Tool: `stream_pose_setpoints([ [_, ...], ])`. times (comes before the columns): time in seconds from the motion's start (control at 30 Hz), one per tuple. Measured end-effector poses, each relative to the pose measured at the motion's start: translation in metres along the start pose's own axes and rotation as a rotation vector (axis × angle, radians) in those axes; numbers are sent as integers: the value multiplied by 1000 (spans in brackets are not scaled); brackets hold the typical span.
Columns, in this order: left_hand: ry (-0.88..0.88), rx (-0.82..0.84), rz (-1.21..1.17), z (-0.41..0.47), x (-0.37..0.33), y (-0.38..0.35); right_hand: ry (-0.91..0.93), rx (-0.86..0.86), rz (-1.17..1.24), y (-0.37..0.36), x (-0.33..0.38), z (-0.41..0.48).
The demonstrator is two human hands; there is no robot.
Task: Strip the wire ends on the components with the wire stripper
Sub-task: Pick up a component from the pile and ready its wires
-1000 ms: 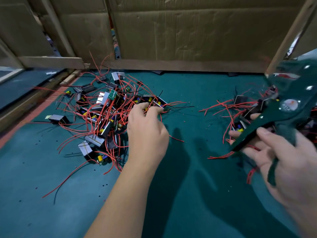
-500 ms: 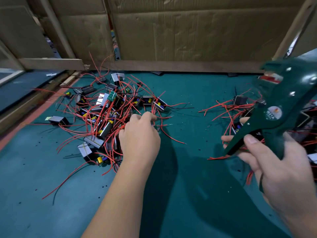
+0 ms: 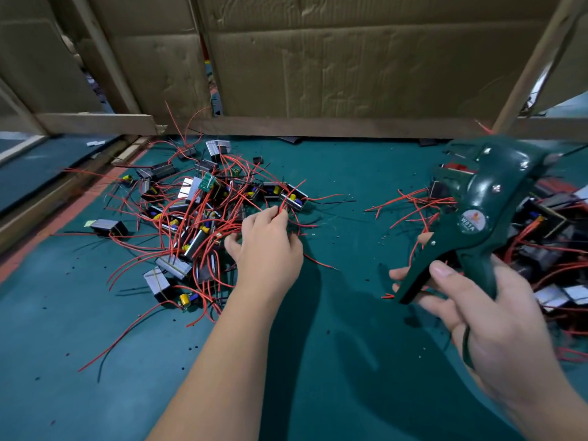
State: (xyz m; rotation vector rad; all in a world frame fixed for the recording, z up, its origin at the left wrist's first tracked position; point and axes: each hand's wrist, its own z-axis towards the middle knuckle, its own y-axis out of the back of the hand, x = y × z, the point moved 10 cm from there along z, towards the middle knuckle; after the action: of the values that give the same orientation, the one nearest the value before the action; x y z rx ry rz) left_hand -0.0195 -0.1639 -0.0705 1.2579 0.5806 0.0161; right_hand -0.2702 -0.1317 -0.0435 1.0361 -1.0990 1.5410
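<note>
The wire stripper (image 3: 477, 198) is showing a glossy dark-green plastic shell, catching highlights around its bright metal rivets (image 3: 495, 188) and carrying a round, paper-like sticker (image 3: 474, 221). The table (image 3: 334, 361) is wearing a matt teal covering, cloth-like and speckled with tiny bits. Behind it, brown cardboard (image 3: 350, 65) is looking creased and dull, framed by rough bare wood rails (image 3: 95, 124). The red wires (image 3: 222, 229) are gleaming faintly in smooth plastic insulation, and several components (image 3: 186, 188) are flashing silvery, foil-like faces.

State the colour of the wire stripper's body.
Dark green wire stripper, clearest in the head view.
</note>
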Motion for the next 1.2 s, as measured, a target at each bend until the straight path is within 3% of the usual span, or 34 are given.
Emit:
stream_pose_setpoints([
  [0.27,-16,-253,-276,-6,-4,35,-18,30,25,-4,-1,-2],
  [0.5,72,-415,-253,-18,-1,56,-32,25,67,-3,-2,-1],
  [0.73,-115,-448,-268,-39,-29,67,-51,38,120,-6,-4,-1],
  [0.9,-259,-285,-198,-30,-69,48,-51,42,109,-6,-5,-2],
  [1.07,-270,-148,269,25,-85,21,-67,29,108,-3,-7,-1],
  [1.2,-280,57,549,57,-76,-4,-99,21,127,-2,-10,-2],
])
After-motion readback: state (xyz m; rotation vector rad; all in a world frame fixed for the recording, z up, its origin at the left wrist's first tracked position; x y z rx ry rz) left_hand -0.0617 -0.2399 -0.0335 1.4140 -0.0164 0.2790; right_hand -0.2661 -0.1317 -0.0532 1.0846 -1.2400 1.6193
